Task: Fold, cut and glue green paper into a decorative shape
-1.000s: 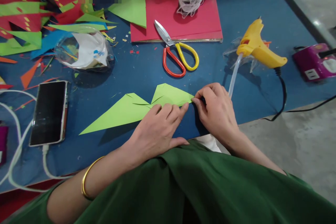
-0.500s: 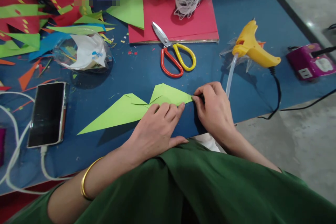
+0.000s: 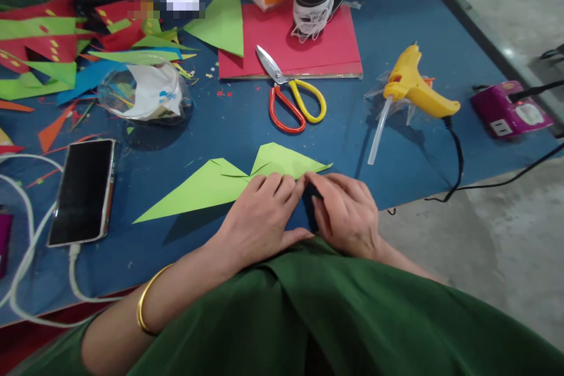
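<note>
A folded light-green sheet of paper (image 3: 194, 194) lies on the blue table, with one long point to the left and raised flaps in its middle. My left hand (image 3: 264, 211) rests over the paper's near edge, fingers laid down on it and thumb apart. Close beside its fingertips is my right hand (image 3: 343, 208), its index finger reaching to the paper's near edge. A gap shows between that finger and the thumb. The paper's right tip (image 3: 326, 166) sticks out beyond the hands, slightly bent up. Part of the near edge is hidden under my fingers.
Scissors (image 3: 291, 94) with red and yellow handles lie beyond the paper. A yellow glue gun (image 3: 409, 85) is at the right, its cord over the table edge. Left are a phone (image 3: 83, 191) on a cable, a plastic tub (image 3: 147, 91) and cut paper. Behind lies red paper (image 3: 264, 41).
My right hand has let go of the paper's right tip and moved left, up to my left fingertips. My left hand stays in place on the paper.
</note>
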Available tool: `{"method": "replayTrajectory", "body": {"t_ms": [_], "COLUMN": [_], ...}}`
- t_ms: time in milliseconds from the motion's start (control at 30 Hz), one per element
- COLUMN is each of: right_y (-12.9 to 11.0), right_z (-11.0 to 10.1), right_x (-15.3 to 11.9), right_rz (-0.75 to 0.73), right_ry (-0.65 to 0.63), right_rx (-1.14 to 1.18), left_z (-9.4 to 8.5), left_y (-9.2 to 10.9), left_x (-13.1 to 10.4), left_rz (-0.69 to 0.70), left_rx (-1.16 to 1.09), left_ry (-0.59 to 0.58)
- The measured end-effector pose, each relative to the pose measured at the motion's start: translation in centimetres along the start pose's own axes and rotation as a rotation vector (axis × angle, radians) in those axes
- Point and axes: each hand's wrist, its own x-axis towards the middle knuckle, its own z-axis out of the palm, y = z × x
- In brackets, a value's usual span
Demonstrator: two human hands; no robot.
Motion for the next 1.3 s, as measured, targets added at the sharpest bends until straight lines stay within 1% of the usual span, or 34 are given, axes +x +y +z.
{"method": "replayTrajectory", "body": {"t_ms": [133,300,600,800,1000,1133,1300], "right_y": [-0.6,-0.5,-0.7,-0.8,-0.5,-0.3,0.0], "right_z": [0.2,0.1,-0.4,-0.3,-0.5,-0.7,-0.7], "right_x": [0.0,0.3,0.4,-0.1,-0.7,-0.7,-0.7], "right_rz": [0.003,-0.006,-0.037,-0.016,-0.012,0.013,-0.022], "right_ry": [-0.061,-0.111,-0.113,-0.122,-0.173,-0.185,-0.204], "right_rx": [-0.026,-0.097,-0.206,-0.259,-0.218,-0.209,-0.181], "left_z": [0.1,0.2,0.0,0.0,0.2,0.2,0.2], "left_y": [-0.2,-0.2,-0.2,-0.1,0.0,0.0,0.0], "left_x": [0.0,0.1,0.0,0.0,0.0,-0.1,0.0], "left_rz": [0.003,-0.002,-0.012,-0.03,-0.046,-0.043,-0.045], "left_rx": [-0.025,-0.02,-0.03,-0.035,-0.04,-0.044,-0.054], "left_ry": [0.027,0.034,0.029,0.019,0.033,0.04,0.048]}}
